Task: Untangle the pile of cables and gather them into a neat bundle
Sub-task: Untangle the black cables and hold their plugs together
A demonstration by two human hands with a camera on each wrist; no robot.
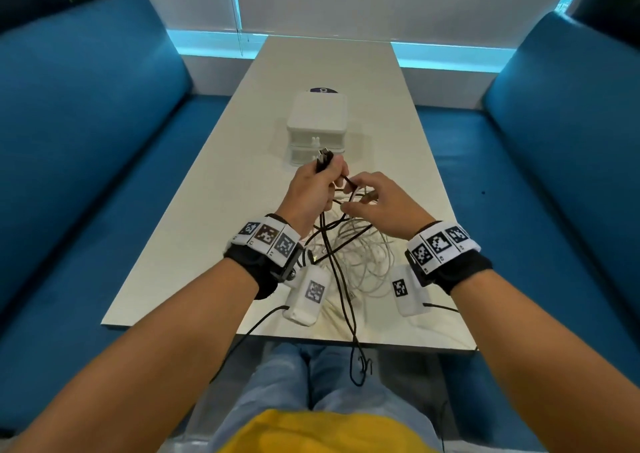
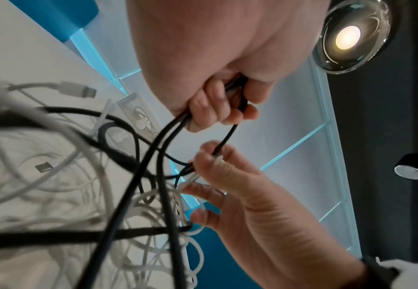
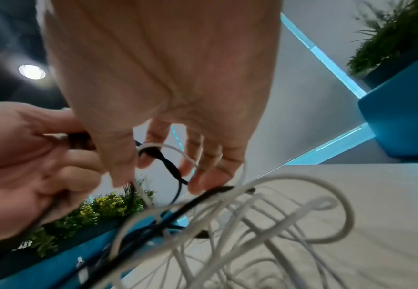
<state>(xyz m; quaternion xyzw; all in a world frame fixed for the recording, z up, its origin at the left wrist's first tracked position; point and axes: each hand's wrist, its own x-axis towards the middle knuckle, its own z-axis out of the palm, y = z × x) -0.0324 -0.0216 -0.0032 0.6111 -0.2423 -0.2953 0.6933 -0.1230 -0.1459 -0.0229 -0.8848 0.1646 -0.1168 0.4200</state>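
A tangle of white cables [image 1: 363,262] lies on the table between my wrists, crossed by black cables [image 1: 332,244]. My left hand [image 1: 322,184] is raised above the pile and grips a bunch of black cables, whose plugs [image 1: 325,157] stick up out of the fist. The left wrist view shows those fingers [image 2: 217,109] curled round the black strands [image 2: 153,156]. Just to the right, my right hand [image 1: 372,192] pinches a thin black cable [image 2: 223,140] between thumb and forefinger, and white loops [image 3: 168,148] run through its fingers [image 3: 202,176]. One black cable [image 1: 356,352] hangs over the table's near edge.
Two stacked white boxes [image 1: 317,120] stand on the long pale table [image 1: 207,237] just beyond my hands, with a dark round disc [image 1: 323,89] behind them. Blue sofas [image 1: 86,123] [image 1: 571,133] flank the table on both sides. My knees are under the near edge.
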